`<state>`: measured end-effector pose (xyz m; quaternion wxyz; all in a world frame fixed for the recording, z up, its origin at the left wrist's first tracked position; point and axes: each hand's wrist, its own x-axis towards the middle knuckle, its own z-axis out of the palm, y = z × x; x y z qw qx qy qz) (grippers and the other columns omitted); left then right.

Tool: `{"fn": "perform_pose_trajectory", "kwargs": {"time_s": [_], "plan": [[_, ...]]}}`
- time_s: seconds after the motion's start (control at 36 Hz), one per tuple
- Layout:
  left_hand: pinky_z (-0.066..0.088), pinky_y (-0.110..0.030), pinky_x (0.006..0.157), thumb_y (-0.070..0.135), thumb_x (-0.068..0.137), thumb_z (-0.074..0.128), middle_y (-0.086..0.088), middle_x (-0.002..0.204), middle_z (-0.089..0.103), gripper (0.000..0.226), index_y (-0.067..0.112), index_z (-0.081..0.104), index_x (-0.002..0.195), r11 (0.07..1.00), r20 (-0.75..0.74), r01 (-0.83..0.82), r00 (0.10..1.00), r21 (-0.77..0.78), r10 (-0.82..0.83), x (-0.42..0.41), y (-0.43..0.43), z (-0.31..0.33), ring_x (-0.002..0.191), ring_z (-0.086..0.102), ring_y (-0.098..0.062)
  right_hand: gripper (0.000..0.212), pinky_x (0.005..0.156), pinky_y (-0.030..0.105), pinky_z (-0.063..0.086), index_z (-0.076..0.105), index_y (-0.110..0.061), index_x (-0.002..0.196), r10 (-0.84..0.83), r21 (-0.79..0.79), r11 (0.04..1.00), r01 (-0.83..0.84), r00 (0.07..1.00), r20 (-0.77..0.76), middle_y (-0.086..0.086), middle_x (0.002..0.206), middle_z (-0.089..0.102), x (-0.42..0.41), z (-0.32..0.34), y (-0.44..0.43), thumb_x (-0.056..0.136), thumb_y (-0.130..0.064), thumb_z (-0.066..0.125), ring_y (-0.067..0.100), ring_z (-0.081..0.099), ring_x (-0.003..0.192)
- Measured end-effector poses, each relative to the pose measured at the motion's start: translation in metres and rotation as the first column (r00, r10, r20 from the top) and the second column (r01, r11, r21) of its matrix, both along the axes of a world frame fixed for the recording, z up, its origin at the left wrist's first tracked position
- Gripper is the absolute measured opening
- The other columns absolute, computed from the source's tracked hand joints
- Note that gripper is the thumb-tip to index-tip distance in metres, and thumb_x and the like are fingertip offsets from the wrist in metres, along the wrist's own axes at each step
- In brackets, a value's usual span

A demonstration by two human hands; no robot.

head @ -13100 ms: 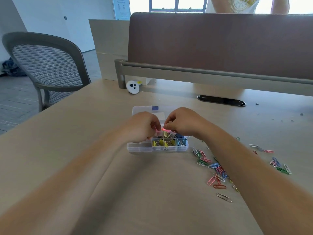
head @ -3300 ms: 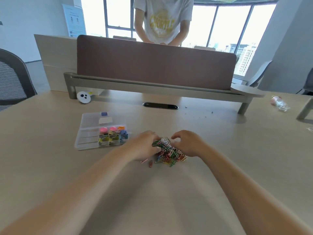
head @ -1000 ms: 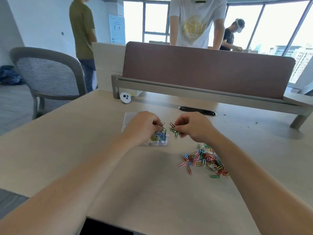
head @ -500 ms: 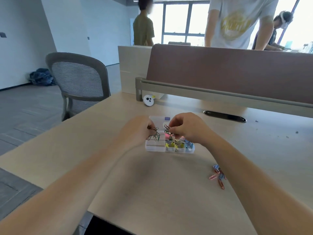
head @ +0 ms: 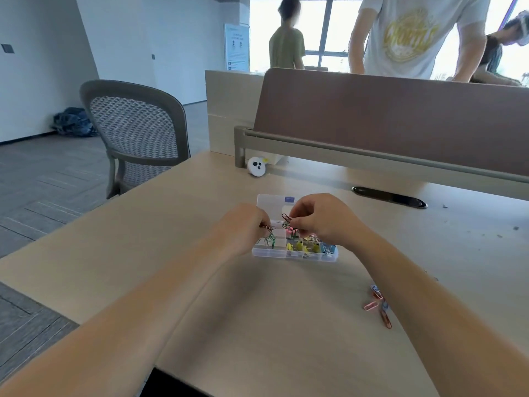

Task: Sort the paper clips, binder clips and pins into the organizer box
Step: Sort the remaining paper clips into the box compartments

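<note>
- While both hands hang over the organizer box [head: 267, 255], the step in hand seems to be the dropping of paper clips into one of its compartments.
- The left hand [head: 243, 227] pinches a green bunch [head: 268, 238] of clips, which dangles over the near left corner of the box. The lowest clips seem to reach into the compartment there, but I cannot tell if they touch its floor.
- The right hand [head: 320, 219] has its fingers curled and pinches a red-green bunch [head: 286, 222] above the middle of the box.
- For the next move, I judge that the fingers should open low over one compartment, so that the light clips do not jump into the neighbour cells. The clips look hooked into each other, so a small shake may be needed.
- After that, the loose paper clips [head: 379, 303] wait on the desk [head: 257, 325], just beside the right forearm.
- The box is a flat rectangle of clear, thin, hard plastic, divided by low walls, and its lid lies open at the far side.
- The front row holds yellow binder clips [head: 299, 247] and, at the right end, blue binder clips [head: 327, 248], with folded metal bodies and wire handles.
- Something pink shows behind them. The right hand hides most of it, so I cannot say if it is pins.
- The paper clips are thin bent wire with a smooth coloured coat, in long oval loops.
- The desk is pale, wood-patterned, smooth and matte.
</note>
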<state>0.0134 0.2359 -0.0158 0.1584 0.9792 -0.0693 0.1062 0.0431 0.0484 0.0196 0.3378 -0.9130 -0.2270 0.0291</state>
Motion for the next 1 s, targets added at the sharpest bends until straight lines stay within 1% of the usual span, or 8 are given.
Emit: {"fn": "perform_pose_trajectory", "kwargs": {"time_s": [0.08, 0.19, 0.39, 0.5, 0.67, 0.83, 0.92, 1.0], "plan": [[0.033, -0.026, 0.061, 0.022, 0.090, 0.060, -0.003, 0.090, 0.069, 0.015, 0.018, 0.073, 0.097, 1.000, 0.006, 0.008, 1.000, 0.023, -0.008, 0.002, -0.001, -0.003, 0.078, 0.055, -0.017, 0.005, 0.068, 0.028, 0.056, 0.071, -0.013, 0.089, 0.000, 0.007, 1.000, 0.000, 1.000, -0.007, 0.002, 0.078, 0.073, 0.001, -0.002, 0.000, 0.086, -0.010, 0.070, 0.011, 0.070, 0.062], [0.038, -0.028, 0.063, 0.023, 0.091, 0.060, -0.002, 0.087, 0.068, 0.014, 0.019, 0.072, 0.096, 0.999, -0.006, 0.020, 1.000, 0.036, -0.020, 0.006, -0.003, -0.006, 0.080, 0.059, -0.021, 0.004, 0.067, 0.027, 0.056, 0.070, -0.014, 0.090, -0.003, -0.004, 1.000, 0.003, 1.000, 0.005, 0.001, 0.079, 0.073, 0.002, -0.003, -0.002, 0.086, -0.013, 0.070, 0.012, 0.070, 0.064], [0.045, -0.030, 0.068, 0.019, 0.091, 0.058, 0.000, 0.092, 0.070, 0.016, 0.020, 0.073, 0.097, 0.996, 0.030, 0.050, 0.998, 0.067, -0.052, 0.007, -0.003, -0.012, 0.085, 0.060, -0.019, 0.003, 0.065, 0.027, 0.056, 0.070, -0.013, 0.089, 0.001, 0.006, 1.000, -0.001, 1.000, -0.003, 0.002, 0.078, 0.073, 0.002, -0.005, -0.001, 0.087, -0.012, 0.069, 0.009, 0.068, 0.059], [0.045, -0.030, 0.068, 0.020, 0.090, 0.059, -0.001, 0.092, 0.070, 0.015, 0.020, 0.073, 0.097, 0.996, 0.032, 0.058, 0.998, 0.071, -0.060, 0.007, -0.003, -0.014, 0.083, 0.060, -0.019, 0.004, 0.062, 0.024, 0.055, 0.071, -0.012, 0.089, 0.001, 0.009, 1.000, -0.001, 1.000, -0.006, 0.003, 0.078, 0.072, 0.002, -0.005, -0.001, 0.086, -0.010, 0.069, 0.008, 0.066, 0.057], [0.046, -0.031, 0.070, 0.022, 0.090, 0.060, -0.002, 0.094, 0.069, 0.015, 0.019, 0.073, 0.098, 0.995, 0.033, 0.071, 0.997, 0.067, -0.074, 0.007, -0.006, -0.013, 0.084, 0.060, -0.020, 0.003, 0.072, 0.037, 0.058, 0.071, -0.010, 0.088, 0.009, 0.020, 1.000, -0.009, 1.000, -0.012, 0.006, 0.078, 0.073, 0.004, -0.008, -0.001, 0.086, -0.010, 0.069, 0.018, 0.070, 0.064], [0.035, -0.023, 0.070, 0.014, 0.090, 0.056, -0.002, 0.104, 0.064, 0.024, 0.018, 0.072, 0.107, 0.991, 0.033, 0.098, 0.994, 0.093, -0.102, 0.005, -0.008, -0.013, 0.093, 0.058, -0.020, 0.004, 0.071, 0.034, 0.058, 0.070, -0.014, 0.085, 0.012, 0.031, 0.999, -0.012, 1.000, -0.012, 0.002, 0.076, 0.072, 0.003, -0.007, -0.002, 0.086, -0.010, 0.069, 0.015, 0.068, 0.062], [0.042, -0.027, 0.072, 0.013, 0.089, 0.056, -0.002, 0.103, 0.063, 0.025, 0.020, 0.073, 0.107, 0.990, 0.026, 0.106, 0.994, 0.097, -0.109, 0.003, -0.009, -0.012, 0.093, 0.059, -0.021, 0.005, 0.071, 0.034, 0.058, 0.070, -0.014, 0.085, 0.011, 0.030, 1.000, -0.011, 1.000, -0.012, 0.003, 0.077, 0.072, 0.003, -0.007, -0.002, 0.086, -0.010, 0.069, 0.016, 0.068, 0.063], [0.039, -0.025, 0.071, 0.014, 0.089, 0.058, -0.001, 0.103, 0.063, 0.023, 0.020, 0.073, 0.106, 0.989, 0.019, 0.114, 0.993, 0.097, -0.116, 0.003, -0.008, -0.013, 0.094, 0.059, -0.021, 0.005, 0.072, 0.036, 0.059, 0.070, -0.014, 0.085, 0.013, 0.029, 0.999, -0.013, 1.000, -0.012, 0.004, 0.077, 0.072, 0.003, -0.008, -0.002, 0.086, -0.009, 0.070, 0.018, 0.069, 0.064]]}}
